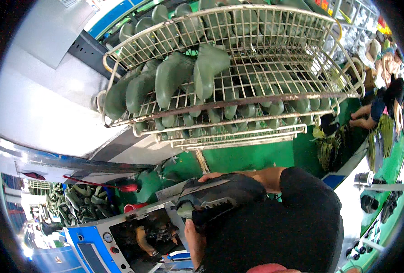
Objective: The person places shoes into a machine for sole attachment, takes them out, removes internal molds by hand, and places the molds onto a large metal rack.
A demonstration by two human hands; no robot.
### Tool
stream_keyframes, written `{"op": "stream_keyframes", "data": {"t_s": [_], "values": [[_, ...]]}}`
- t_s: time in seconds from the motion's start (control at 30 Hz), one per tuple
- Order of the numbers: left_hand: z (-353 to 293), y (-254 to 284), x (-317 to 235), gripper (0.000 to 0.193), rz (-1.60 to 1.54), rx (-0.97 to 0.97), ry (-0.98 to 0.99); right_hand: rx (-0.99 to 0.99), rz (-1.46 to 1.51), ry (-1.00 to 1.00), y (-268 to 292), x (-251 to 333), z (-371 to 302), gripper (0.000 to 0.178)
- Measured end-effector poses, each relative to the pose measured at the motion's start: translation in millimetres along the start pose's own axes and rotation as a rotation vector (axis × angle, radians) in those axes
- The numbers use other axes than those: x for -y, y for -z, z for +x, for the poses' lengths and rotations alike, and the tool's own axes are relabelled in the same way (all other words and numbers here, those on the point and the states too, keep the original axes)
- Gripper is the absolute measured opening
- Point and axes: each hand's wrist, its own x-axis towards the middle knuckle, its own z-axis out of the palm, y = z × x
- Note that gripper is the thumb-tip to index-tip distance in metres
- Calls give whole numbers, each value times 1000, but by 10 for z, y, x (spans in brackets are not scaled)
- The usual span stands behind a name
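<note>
Black clothing is nearest to the camera; just beyond it, a dark shoe is between two bare hands.

The shoe is near the upper right corner of a blue machine, with a green piece at its left end; the left hand grips this end, its thumb touching, while the right hand lays its fingers along the far edge, but the rest is hidden, so I cannot tell how closed it is. Farther, a wire rack carries green shoe lasts, which stand in a row at the left end of its upper tier. Beyond the machine's left edge is a pile of lasts, and at far right a co-worker's arm.
</note>
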Motion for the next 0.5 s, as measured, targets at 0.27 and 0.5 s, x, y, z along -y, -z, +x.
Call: {"op": "stream_keyframes", "data": {"t_s": [0.27,0.5], "values": [[104,-109,76,57,238,25,-179,2,25,-205,339,72,19,45],[6,-72,98,54,502,-242,-84,-24,52,-315,408,-56,237,49]]}}
